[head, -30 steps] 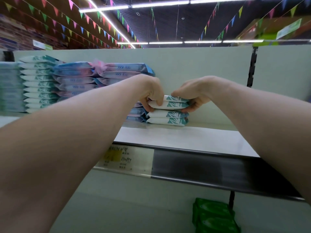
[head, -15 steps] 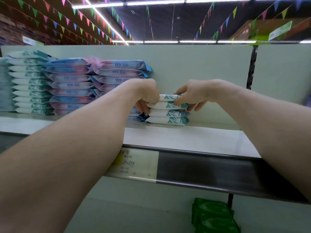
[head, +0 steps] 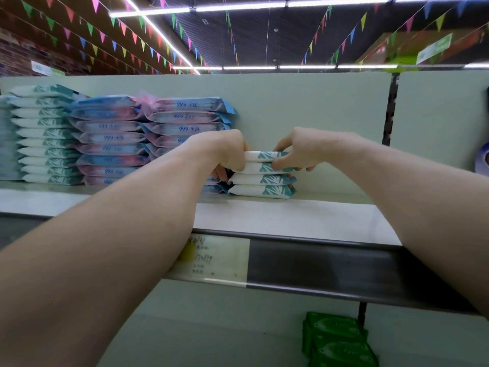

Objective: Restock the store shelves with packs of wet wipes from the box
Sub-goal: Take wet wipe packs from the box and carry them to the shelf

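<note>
Head view, centre of frame: a short stack of wet wipes (head: 262, 190) on the shelf (head: 291, 221), just beside the blue-and-pink stacks (head: 111, 139) at left. Grips the upper two packs (head: 260, 162) at both ends: left hand (head: 225, 152) with fingers curled round the left end, right hand (head: 299, 149) with thumb on top and fingers tucked under the right end.

Could slip askew if released unevenly, given slick film over soft filling. Could also drag the lower pair out of line.

No sign of the box. Cannot see the fingertips behind the packs. Cannot read the blurred price label (head: 211, 258). Green packs (head: 338, 340) cut off at the bottom edge.
</note>
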The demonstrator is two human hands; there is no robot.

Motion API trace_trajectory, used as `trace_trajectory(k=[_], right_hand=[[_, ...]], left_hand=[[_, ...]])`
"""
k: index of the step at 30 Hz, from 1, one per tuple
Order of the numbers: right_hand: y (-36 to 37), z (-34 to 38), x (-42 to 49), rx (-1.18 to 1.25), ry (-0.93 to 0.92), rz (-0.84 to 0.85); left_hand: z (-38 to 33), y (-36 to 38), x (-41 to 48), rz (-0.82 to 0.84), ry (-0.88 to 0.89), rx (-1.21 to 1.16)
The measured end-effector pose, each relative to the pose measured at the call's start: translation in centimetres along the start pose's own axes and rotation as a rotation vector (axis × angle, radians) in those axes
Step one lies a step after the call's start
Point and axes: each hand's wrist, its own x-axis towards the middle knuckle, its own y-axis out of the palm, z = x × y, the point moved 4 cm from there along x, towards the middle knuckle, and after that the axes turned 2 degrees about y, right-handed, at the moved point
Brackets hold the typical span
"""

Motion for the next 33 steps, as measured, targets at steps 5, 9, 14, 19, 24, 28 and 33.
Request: trace_trajectory(k=[5,9,14,19,24,28,33], right_hand=[[0.1,0.4,0.2,0.053,-0.004,-0.053],[0.2,0.3,-0.1,0.043,-0.008,-0.019],[-0.4,0.1,-0.3,0.000,0.004,-0.078],[-0.3,0.0,-0.3,-0.015,0.033,-0.123],[0.2,0.3,-0.5,-0.037,0.044,-0.054],[-0.1,0.6,-0.7,-0.043,0.034,-0.104],[-0.2,0.9,-0.7,-0.171,0.028,-0.111]], left_hand=[[-0.1,0.1,-0.1,-0.057,-0.002,0.074],[-0.3,0.2,-0.4,-0.006,-0.014,0.079],[-0.5,0.0,-0.7,-0.053,-0.022,-0.024],[-0.7,-0.2,-0.6,-0.172,0.007,0.038],[-0.6,0.2,-1.0,-0.084,0.032,0.119],[-0.6,0.3,-0.9,-0.113,0.039,0.140],[-0.8,0.3,-1.0,-0.119,0.050,0.208]])
